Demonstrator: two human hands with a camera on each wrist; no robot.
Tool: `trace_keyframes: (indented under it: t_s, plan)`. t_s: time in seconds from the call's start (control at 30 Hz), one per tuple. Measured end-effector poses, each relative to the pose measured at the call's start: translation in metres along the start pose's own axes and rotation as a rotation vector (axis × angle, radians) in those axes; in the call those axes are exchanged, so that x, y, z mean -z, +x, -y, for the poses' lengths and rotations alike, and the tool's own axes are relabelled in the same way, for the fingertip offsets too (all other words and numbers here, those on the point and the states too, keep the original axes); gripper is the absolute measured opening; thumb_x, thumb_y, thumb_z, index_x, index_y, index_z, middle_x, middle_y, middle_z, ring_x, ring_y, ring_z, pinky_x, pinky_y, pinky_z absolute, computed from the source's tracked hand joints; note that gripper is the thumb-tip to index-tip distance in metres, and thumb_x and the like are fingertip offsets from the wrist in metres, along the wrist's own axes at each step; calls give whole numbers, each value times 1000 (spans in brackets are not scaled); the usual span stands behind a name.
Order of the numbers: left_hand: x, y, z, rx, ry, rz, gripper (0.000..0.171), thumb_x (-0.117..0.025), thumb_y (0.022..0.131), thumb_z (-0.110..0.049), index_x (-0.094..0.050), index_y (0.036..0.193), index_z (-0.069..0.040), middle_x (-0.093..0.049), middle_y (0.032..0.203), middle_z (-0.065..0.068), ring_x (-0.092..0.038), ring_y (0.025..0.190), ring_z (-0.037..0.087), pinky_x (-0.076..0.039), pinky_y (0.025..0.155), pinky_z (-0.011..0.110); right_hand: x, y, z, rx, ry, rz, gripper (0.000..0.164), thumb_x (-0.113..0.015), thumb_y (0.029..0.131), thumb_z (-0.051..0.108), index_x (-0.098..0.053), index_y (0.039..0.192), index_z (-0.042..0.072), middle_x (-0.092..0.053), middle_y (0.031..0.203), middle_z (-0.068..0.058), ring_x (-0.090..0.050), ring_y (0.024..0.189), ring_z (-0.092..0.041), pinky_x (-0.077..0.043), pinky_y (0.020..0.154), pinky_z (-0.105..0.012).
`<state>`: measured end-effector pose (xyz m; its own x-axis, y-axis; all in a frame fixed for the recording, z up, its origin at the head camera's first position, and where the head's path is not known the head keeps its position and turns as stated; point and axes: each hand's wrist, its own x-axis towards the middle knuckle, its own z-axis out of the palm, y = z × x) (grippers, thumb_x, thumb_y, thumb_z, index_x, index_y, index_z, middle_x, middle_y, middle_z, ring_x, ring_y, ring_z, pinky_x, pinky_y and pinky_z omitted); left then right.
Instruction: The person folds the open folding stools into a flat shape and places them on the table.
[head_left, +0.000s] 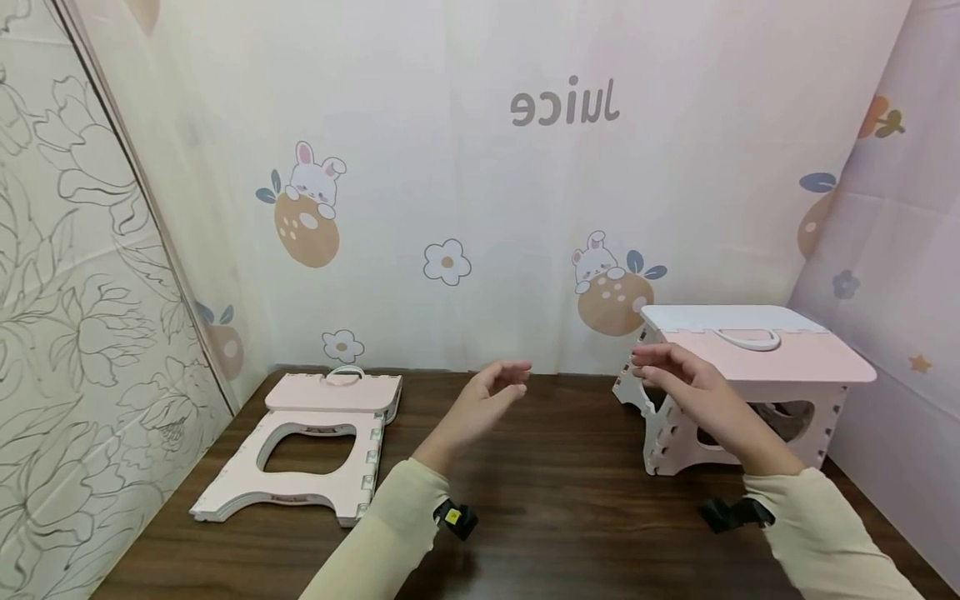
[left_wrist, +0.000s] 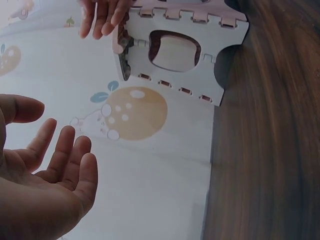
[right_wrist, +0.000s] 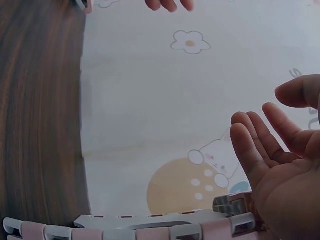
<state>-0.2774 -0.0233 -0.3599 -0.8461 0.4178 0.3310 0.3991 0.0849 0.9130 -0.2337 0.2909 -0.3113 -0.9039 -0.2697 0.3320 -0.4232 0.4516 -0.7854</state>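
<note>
Both hands are raised over the dark wooden table with nothing in them, palms turned toward each other. My left hand [head_left: 480,408] is near the middle, its fingers loosely bent, to the right of a folded pink and white step stool [head_left: 311,483] lying flat at the left. My right hand [head_left: 686,379] overlaps a second folding stool [head_left: 787,358] in the head view. That stool stands unfolded at the right, with a pink and white top and a white carry handle [head_left: 750,339]. In the left wrist view its side panel [left_wrist: 172,55] shows an oval opening.
A pale curtain [head_left: 480,183] with rabbits, fruit and flowers hangs right behind the table [head_left: 555,500]. A panel with line-drawn flowers [head_left: 90,292] borders the left side, and another printed curtain [head_left: 900,333] borders the right. Black wrist straps [head_left: 738,514] are on both sleeves.
</note>
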Motion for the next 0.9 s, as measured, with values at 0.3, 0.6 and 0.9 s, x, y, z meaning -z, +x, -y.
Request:
trace_keyframes:
  t_s: [0.3, 0.6, 0.9]
  plan:
    - [-12, 8, -12, 27, -22, 22, 33, -59, 102, -20, -60, 135, -16, -61, 124, -3, -58, 112, 14, -48, 93, 35, 12, -7, 1, 58, -66, -43, 37, -52, 106, 19, -49, 141, 5, -59, 127, 8, -60, 110, 1, -45, 89, -12]
    - [-23, 18, -24, -15, -30, 39, 32, -59, 101, -16, -60, 133, -15, -62, 123, -2, -59, 110, 13, -49, 93, 31, 30, -15, 1, 64, -104, -116, 37, -54, 105, 16, -51, 139, 2, -62, 123, 8, -61, 109, 2, -47, 87, -12]
    - [-39, 31, -33, -49, 15, 51, 32, -58, 101, -16, -61, 132, -11, -62, 121, -4, -59, 106, 9, -49, 88, 27, 52, -24, -5, 55, -156, -243, 34, -55, 104, 13, -53, 136, -1, -64, 118, 8, -55, 109, 6, -41, 86, -5]
